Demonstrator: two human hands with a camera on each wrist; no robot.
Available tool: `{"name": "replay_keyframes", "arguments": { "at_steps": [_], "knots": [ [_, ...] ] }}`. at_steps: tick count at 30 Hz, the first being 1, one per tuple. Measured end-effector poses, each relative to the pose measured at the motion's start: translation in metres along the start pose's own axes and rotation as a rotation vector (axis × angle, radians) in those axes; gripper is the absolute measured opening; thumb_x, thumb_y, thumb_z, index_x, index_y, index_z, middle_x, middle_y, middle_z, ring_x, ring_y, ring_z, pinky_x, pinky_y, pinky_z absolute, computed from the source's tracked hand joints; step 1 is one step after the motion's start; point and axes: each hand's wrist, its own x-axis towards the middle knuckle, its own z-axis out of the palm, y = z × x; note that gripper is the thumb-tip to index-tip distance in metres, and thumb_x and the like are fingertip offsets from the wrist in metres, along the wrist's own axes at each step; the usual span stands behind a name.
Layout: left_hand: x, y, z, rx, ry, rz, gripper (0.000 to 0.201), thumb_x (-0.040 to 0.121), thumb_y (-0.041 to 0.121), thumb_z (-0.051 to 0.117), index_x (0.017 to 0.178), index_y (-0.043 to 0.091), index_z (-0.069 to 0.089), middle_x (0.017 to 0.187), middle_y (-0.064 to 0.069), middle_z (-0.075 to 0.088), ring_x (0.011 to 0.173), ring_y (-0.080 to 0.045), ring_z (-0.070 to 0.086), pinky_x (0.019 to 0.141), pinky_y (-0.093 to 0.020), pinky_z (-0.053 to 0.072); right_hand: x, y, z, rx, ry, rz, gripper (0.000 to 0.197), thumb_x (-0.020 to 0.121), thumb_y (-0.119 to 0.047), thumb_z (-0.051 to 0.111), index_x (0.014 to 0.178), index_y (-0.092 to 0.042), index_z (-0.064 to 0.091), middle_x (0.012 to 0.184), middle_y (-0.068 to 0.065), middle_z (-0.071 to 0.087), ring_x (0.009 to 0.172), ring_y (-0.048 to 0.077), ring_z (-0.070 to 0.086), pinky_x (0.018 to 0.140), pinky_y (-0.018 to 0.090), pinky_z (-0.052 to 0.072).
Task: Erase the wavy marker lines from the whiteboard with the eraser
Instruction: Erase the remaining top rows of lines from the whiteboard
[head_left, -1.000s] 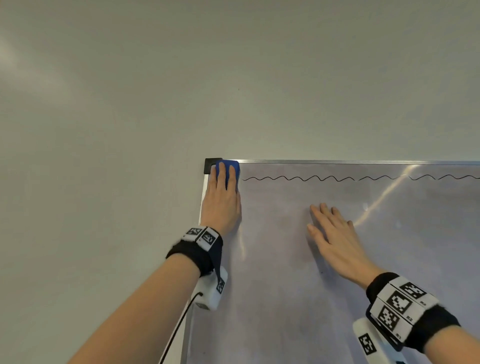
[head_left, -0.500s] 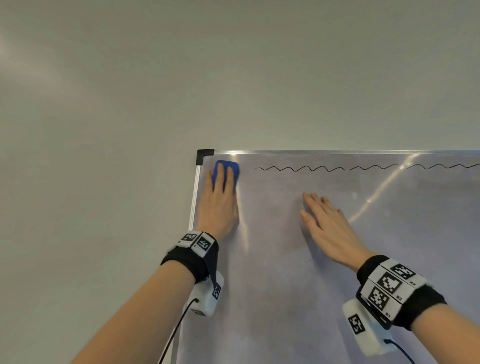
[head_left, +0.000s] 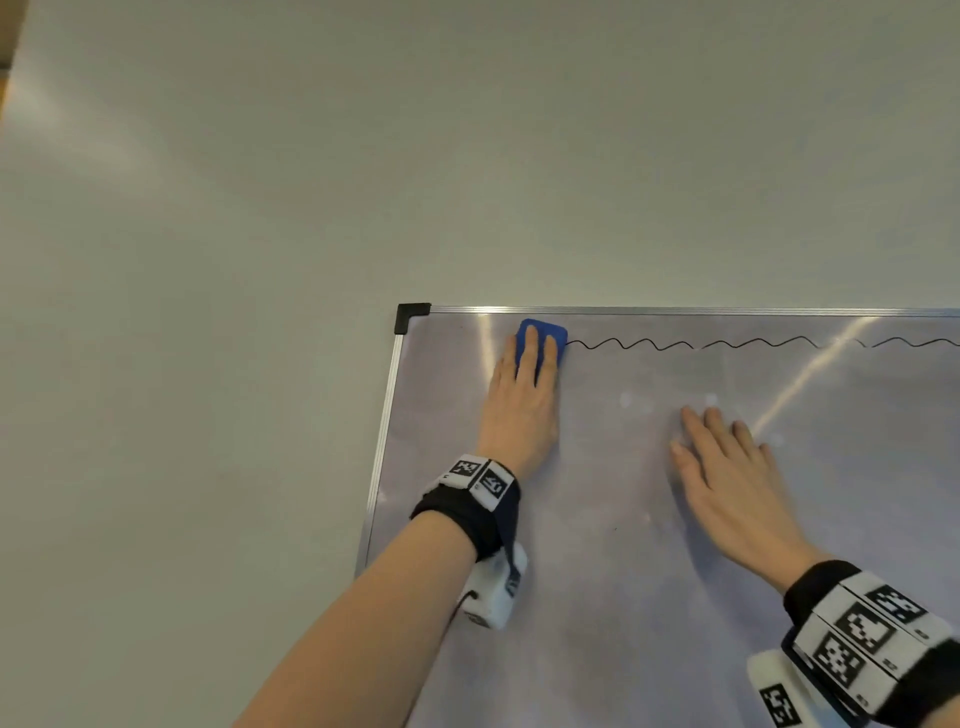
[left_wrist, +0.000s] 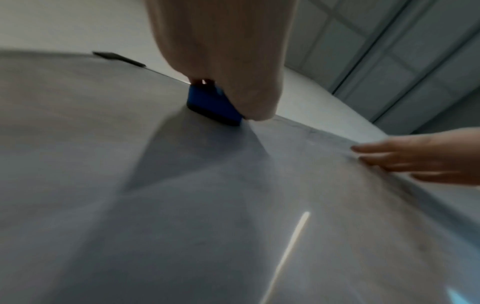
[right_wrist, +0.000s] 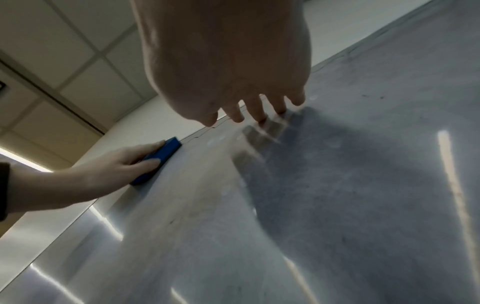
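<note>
Up near the whiteboard's (head_left: 649, 519) top edge, at about eleven o'clock from the board's middle, the left hand (head_left: 522, 410) presses the blue eraser (head_left: 551, 335) flat against the surface, straight fingers laid over its back and the thumb along its side. Its right edge touches the start of the black wavy line (head_left: 753, 343), which runs off toward three o'clock. Down at four o'clock from the eraser, the right hand (head_left: 737, 483) rests open, fingers spread, holding nothing.
</note>
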Motion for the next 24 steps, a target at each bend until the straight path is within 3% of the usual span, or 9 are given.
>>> {"name": "replay_keyframes", "arguments": {
  "at_steps": [2,3,6,9,12,16,19,21,24],
  "knots": [
    [-0.008,-0.027,-0.003,0.020,0.054,0.006,0.062,0.077,0.006,0.061,0.136,-0.008,0.046,0.139,-0.030,0.047,0.131,-0.048,0.039,0.106,-0.050,0.041,-0.001,0.001,0.002,0.004,0.001,-0.006,0.056,0.099,-0.043,0.016,0.150,-0.022,0.014,0.157,0.008,0.016,0.142,0.033,0.016,0.112,0.046,0.016],
    [-0.011,-0.043,-0.003,0.012,0.060,-0.033,0.062,0.076,0.003,0.061,0.135,-0.011,0.046,0.138,-0.031,0.047,0.131,-0.049,0.039,0.106,-0.051,0.040,-0.001,0.002,0.004,0.001,0.005,-0.015,0.057,0.098,-0.046,0.013,0.150,-0.022,0.014,0.157,0.008,0.016,0.141,0.033,0.016,0.112,0.046,0.016],
    [-0.015,-0.067,-0.002,-0.018,0.036,-0.227,0.058,0.094,0.013,0.041,0.147,-0.006,0.029,0.153,-0.029,0.028,0.143,-0.045,0.022,0.119,-0.046,0.020,0.000,0.006,0.002,-0.002,-0.008,-0.033,0.060,0.096,-0.048,0.007,0.150,-0.022,0.012,0.157,0.006,0.013,0.142,0.031,0.013,0.114,0.046,0.014],
    [-0.007,-0.048,0.000,-0.071,0.042,-0.382,0.059,0.096,0.011,0.035,0.151,-0.004,0.019,0.157,-0.027,0.014,0.146,-0.045,0.010,0.120,-0.046,0.011,-0.001,0.008,0.000,0.016,-0.044,-0.034,0.055,0.099,-0.044,0.013,0.150,-0.023,0.010,0.158,0.004,0.009,0.143,0.030,0.010,0.114,0.044,0.011],
    [0.009,-0.005,0.004,-0.023,0.029,-0.282,0.064,0.093,0.011,0.032,0.151,-0.005,0.013,0.158,-0.027,0.012,0.146,-0.044,0.006,0.120,-0.046,0.008,-0.002,0.010,0.000,0.019,-0.042,-0.047,0.056,0.099,-0.045,0.012,0.150,-0.025,0.009,0.158,0.002,0.008,0.144,0.029,0.009,0.115,0.044,0.011],
    [0.015,0.040,0.015,-0.011,0.028,-0.064,0.071,0.084,0.011,0.054,0.149,-0.002,0.030,0.153,-0.025,0.029,0.141,-0.046,0.026,0.114,-0.048,0.029,-0.002,0.014,-0.002,0.034,-0.048,-0.053,0.056,0.099,-0.043,0.018,0.150,-0.025,0.009,0.158,0.001,0.008,0.144,0.027,0.008,0.115,0.043,0.011],
    [0.000,0.026,0.008,-0.033,-0.009,0.037,0.068,0.082,0.011,0.060,0.145,0.000,0.036,0.151,-0.024,0.035,0.137,-0.046,0.034,0.109,-0.048,0.037,-0.002,0.015,-0.005,0.030,-0.046,-0.067,0.056,0.099,-0.043,0.018,0.150,-0.025,0.007,0.158,0.001,0.009,0.144,0.026,0.009,0.115,0.043,0.011],
    [-0.010,-0.002,0.004,-0.004,0.002,0.032,0.063,0.084,0.011,0.055,0.143,-0.003,0.040,0.147,-0.026,0.039,0.135,-0.047,0.037,0.109,-0.048,0.037,-0.002,0.018,-0.008,0.040,-0.064,-0.082,0.055,0.099,-0.043,0.018,0.150,-0.025,0.006,0.158,0.001,0.009,0.145,0.024,0.009,0.115,0.043,0.010],
    [-0.016,-0.039,0.002,0.008,0.003,-0.142,0.057,0.092,0.017,0.031,0.144,-0.007,0.036,0.149,-0.029,0.035,0.138,-0.048,0.031,0.115,-0.050,0.028,-0.003,0.028,-0.015,0.096,-0.051,-0.078,0.055,0.099,-0.041,0.020,0.150,-0.025,0.007,0.158,0.002,0.010,0.145,0.022,0.008,0.115,0.042,0.009]
  ]
}}
